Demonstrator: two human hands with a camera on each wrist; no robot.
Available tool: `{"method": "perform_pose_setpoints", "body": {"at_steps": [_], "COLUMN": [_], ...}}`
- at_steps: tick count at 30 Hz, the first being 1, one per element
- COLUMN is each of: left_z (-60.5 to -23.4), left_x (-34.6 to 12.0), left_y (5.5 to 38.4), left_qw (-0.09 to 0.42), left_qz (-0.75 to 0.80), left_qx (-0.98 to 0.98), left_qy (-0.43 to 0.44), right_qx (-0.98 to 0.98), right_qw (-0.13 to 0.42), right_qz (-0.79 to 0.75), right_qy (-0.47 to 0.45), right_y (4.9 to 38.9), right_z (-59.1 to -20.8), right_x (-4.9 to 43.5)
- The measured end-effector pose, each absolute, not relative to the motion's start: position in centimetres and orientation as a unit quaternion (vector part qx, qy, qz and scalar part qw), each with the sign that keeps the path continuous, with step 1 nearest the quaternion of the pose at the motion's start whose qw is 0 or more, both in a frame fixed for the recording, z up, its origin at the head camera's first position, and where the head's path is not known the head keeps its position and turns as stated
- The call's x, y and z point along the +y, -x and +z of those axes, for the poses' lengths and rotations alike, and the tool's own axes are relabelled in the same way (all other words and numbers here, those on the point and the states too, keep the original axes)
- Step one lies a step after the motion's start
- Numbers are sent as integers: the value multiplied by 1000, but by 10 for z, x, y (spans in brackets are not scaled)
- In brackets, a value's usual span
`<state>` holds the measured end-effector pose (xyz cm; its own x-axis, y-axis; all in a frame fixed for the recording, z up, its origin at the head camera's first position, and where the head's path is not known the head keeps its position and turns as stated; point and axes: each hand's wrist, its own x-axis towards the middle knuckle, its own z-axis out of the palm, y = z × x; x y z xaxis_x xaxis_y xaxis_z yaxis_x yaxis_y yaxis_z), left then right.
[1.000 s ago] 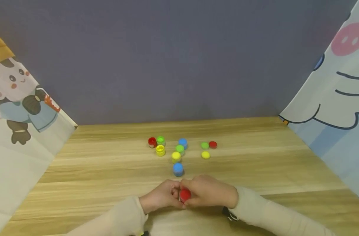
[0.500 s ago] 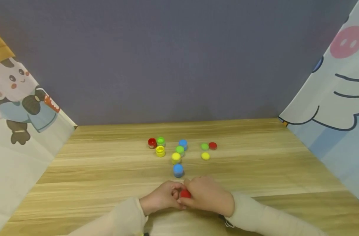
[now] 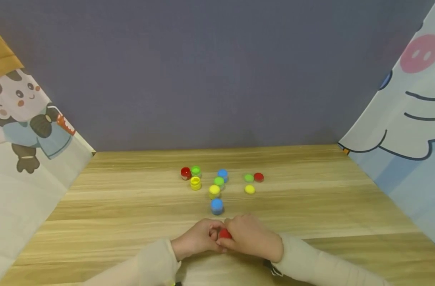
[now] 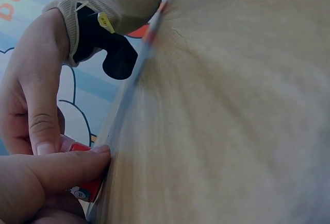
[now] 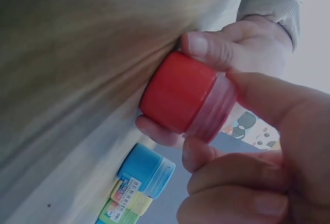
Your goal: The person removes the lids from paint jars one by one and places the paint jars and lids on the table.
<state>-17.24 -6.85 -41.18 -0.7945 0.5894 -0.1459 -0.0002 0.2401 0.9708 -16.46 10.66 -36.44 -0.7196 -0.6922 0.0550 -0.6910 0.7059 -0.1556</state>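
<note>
Evidently everything centres on a small red jar (image 5: 180,92) at the near side of the desk (image 3: 131,206), set directly between the two hands and touched by both, so neither is nearer. It is squat, with little length to its axis; that axis appears to rise from the desk rather than lie along it, though how much it tilts, and whether its base touches the wood, cannot be told. The relation that counts is end to end along that axis: the left hand (image 3: 196,237) grips the solid red section, thumb on one side and a finger on the other, while the right hand (image 3: 254,238) pinches the paler see-through section (image 5: 214,110) on the side away from the wood. In the head view the right hand's curled fingers partly cover the jar. Just beyond the hands stands a blue jar (image 3: 217,206), then a yellow jar (image 3: 214,192), a green jar (image 3: 219,182) and a second blue jar (image 3: 222,175), in a slightly crooked line leading away. Left of that line sit a lidless red jar (image 3: 185,173), a lidless green jar (image 3: 196,172) and a lidless yellow jar (image 3: 195,183); right of it lie a green lid (image 3: 248,178), a red lid (image 3: 258,177) and a yellow lid (image 3: 250,189).
</note>
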Motion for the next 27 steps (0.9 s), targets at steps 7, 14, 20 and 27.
{"method": "perform_pose_setpoints", "body": {"at_steps": [7,14,20,27], "left_z": [-413,-411,-409,-411], "left_x": [-69,-68,-67,-65], "left_y": [173,172,172,171], "left_qw": [257,259,248,243], "left_qz": [593,598,594,587], "left_qx": [737,732,741,748], "left_qy": [-197,-197,-193,-191], "right_qx": [921,910,907,908], "right_qw": [26,51,72,93], "right_qz": [-93,-113,-104,-101], "right_qy": [376,396,401,396], "right_y": [168,172,176,177], "right_z": [-365,-362,-358,-355], "right_x": [106,108,107,105]}}
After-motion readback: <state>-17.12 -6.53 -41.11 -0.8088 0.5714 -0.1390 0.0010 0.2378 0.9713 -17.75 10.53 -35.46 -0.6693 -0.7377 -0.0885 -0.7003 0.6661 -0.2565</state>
